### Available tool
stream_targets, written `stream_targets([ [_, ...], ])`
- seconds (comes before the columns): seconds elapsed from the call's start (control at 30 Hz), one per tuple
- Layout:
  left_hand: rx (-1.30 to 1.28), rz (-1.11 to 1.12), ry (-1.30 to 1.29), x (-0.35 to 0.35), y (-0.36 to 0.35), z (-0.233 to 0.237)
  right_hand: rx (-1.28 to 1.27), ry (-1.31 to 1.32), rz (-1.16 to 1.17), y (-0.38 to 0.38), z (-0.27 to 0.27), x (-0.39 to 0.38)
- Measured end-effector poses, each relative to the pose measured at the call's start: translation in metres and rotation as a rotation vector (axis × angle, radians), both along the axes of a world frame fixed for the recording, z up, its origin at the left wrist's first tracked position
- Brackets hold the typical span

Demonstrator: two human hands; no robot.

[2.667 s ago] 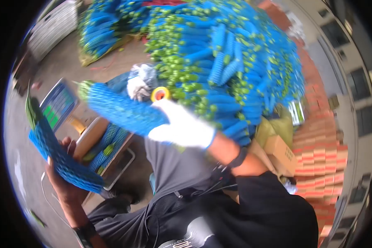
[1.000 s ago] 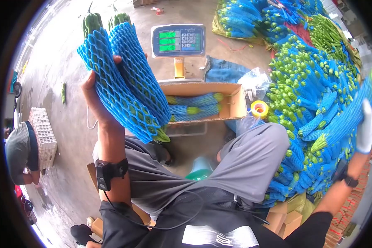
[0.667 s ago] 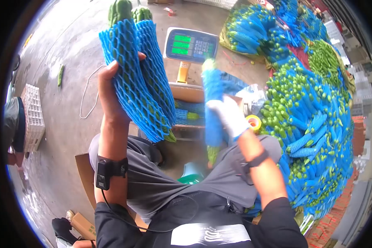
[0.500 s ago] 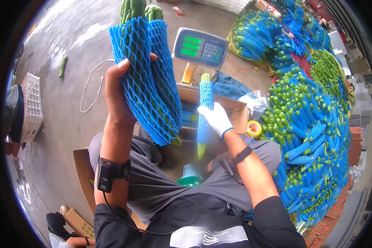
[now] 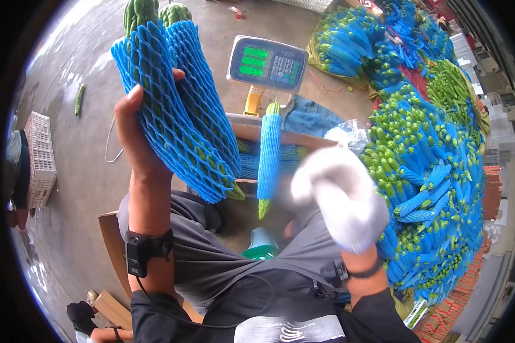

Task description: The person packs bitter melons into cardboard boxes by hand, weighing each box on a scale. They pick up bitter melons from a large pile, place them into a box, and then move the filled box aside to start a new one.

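Observation:
My bare left hand is wrapped round two bitter gourds in blue foam net sleeves, raised on the left with their green ends poking out. My right hand, in a white glove, is smeared by motion above my right knee. Apart from it, a slimmer sleeved gourd is upright in mid-air before the box, a thin line showing above its top. Behind it, more sleeved gourds lie in a cardboard box.
A scale display with lit green digits stands beyond the box. On the right spreads a large heap of sleeved gourds. A white crate and a loose gourd are on the floor at left. Another person's arm shows at lower left.
My right hand has let go of the slimmer sleeved gourd and moved right, back toward my body. The two gourds in my left hand have shifted a little left in view.

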State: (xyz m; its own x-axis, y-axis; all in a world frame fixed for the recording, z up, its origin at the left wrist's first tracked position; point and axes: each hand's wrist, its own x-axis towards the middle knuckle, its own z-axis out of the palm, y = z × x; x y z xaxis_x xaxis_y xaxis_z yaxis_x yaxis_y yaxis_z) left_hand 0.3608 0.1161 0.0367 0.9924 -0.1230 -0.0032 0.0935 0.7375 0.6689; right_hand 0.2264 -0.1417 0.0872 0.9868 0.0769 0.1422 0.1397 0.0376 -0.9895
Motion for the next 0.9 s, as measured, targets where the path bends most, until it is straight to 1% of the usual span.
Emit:
stream_targets([
  [0.07,0.002,0.017,-0.023,0.002,0.002,-0.003,0.218,-0.235,0.257,0.01,0.043,-0.021],
  [0.13,0.004,0.008,-0.02,0.002,0.001,-0.003,0.341,-0.344,0.422,0.021,0.066,-0.032],
  [0.2,-0.009,0.006,-0.026,0.003,0.001,-0.004,0.384,-0.383,0.501,0.027,0.074,-0.034],
  [0.3,0.027,0.044,-0.011,0.002,-0.001,-0.005,0.389,-0.406,0.542,0.031,0.08,-0.039],
  [0.43,0.016,0.007,-0.028,0.002,0.001,-0.006,0.392,-0.418,0.565,0.034,0.082,-0.043],
  [0.57,0.023,0.062,0.005,-0.001,0.001,-0.002,0.351,-0.408,0.533,0.035,0.077,-0.037],
  [0.63,0.001,0.009,-0.019,0.0,0.004,-0.002,0.273,-0.379,0.465,0.028,0.065,-0.029],
  [0.67,0.001,0.019,-0.024,0.0,0.006,-0.003,0.184,-0.328,0.374,0.025,0.052,-0.021],
  [0.7,-0.005,0.024,-0.02,0.0,0.006,-0.005,-0.004,-0.234,0.224,0.02,0.033,-0.011],
  [0.73,-0.011,0.025,-0.018,0.0,0.007,-0.006,-0.259,-0.114,0.06,0.015,0.003,0.005],
  [0.77,-0.02,0.004,-0.025,0.001,0.009,-0.007,-0.567,0.021,-0.083,0.009,-0.038,0.022],
  [0.8,-0.023,0.005,-0.03,0.001,0.01,-0.008,-0.985,0.19,-0.202,0.003,-0.083,0.034],
  [0.83,0.001,0.03,-0.042,0.002,0.012,-0.009,-1.136,0.355,-0.179,-0.001,-0.112,0.039],
  [0.87,0.026,0.059,-0.054,0.004,0.014,-0.01,-1.283,0.521,-0.153,0.001,-0.123,0.047],
  [0.9,0.028,0.068,-0.053,0.003,0.018,-0.01,-1.284,0.517,-0.145,0.0,-0.131,0.047],
])
